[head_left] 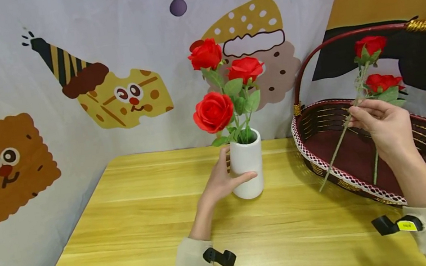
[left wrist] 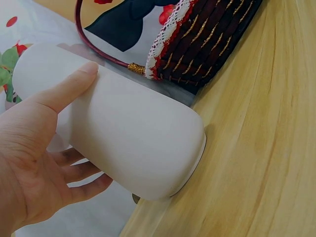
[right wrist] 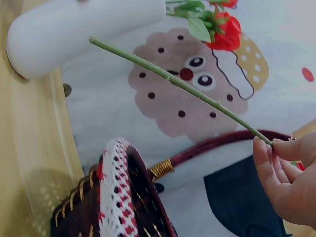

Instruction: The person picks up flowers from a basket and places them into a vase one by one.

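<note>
Several red roses [head_left: 214, 112] with green leaves stand in a white vase [head_left: 247, 169] on the table. My left hand [head_left: 223, 179] holds the vase from its left side, thumb across the front and fingers behind; the left wrist view shows the thumb [left wrist: 74, 86] on its smooth wall. Over the basket, my right hand [head_left: 387, 124] pinches the stem of a single rose [head_left: 370, 46] between thumb and fingertips. Its bare green stem [right wrist: 173, 79] slants down toward the vase side. Another rose [head_left: 383, 81] leans in the basket behind the right hand, partly hidden by it.
A dark woven basket [head_left: 310, 155] with white-and-red lace trim and a tall, gold-wrapped handle [head_left: 305, 63] stands at the right. The wooden table [head_left: 149, 233] backs onto a cloth [head_left: 131, 17] printed with cartoon food.
</note>
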A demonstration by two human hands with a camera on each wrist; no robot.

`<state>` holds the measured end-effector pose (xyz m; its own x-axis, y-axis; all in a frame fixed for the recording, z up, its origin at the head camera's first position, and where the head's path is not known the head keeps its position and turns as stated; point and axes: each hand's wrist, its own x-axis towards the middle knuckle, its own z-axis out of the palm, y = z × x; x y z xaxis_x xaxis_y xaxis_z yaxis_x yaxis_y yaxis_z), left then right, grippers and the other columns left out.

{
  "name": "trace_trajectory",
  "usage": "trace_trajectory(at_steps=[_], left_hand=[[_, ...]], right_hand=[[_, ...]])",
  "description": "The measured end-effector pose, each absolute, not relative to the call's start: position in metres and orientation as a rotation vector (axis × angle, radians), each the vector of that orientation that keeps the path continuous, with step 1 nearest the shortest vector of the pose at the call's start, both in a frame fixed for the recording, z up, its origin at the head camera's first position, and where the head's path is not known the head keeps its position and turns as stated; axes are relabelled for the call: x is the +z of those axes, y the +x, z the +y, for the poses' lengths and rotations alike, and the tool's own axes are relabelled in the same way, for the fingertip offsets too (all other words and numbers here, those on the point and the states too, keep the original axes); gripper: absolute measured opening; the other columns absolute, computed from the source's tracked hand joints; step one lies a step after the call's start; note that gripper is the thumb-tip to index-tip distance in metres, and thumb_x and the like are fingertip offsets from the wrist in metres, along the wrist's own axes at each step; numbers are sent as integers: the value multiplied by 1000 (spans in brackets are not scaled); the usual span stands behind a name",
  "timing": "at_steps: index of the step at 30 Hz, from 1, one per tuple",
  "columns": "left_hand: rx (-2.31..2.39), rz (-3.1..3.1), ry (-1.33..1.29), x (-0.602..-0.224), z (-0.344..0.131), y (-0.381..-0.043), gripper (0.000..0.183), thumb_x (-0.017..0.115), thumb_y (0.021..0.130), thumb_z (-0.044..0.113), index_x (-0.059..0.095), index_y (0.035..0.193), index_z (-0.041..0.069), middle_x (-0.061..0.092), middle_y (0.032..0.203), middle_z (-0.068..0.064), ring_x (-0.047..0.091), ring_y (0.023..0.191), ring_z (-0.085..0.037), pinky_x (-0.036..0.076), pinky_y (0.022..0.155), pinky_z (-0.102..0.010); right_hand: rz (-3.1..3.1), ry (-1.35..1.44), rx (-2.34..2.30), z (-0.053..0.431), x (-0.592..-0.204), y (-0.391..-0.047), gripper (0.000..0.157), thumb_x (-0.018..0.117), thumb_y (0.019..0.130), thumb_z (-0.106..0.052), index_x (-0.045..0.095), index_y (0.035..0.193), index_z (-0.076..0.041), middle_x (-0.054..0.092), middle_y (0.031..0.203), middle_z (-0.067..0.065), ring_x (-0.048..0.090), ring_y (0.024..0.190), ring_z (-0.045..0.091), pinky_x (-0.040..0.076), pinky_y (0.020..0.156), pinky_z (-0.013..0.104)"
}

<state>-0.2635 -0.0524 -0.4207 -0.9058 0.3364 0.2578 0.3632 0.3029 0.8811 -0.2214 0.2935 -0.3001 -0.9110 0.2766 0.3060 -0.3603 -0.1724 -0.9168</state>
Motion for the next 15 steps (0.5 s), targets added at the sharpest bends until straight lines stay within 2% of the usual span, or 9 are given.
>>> trace_trajectory(at_steps=[15], left_hand=[[-1726, -2505, -684, -421, -52, -264, 83, 76, 69, 48, 26, 133, 35, 45, 127, 8, 47, 113, -12, 42, 91, -34]], right_hand=[[-1739, 337, 2153, 253, -297, -212, 22, 65, 80, 7, 59, 101, 9, 63, 95, 12, 64, 68, 19, 53, 62, 29]])
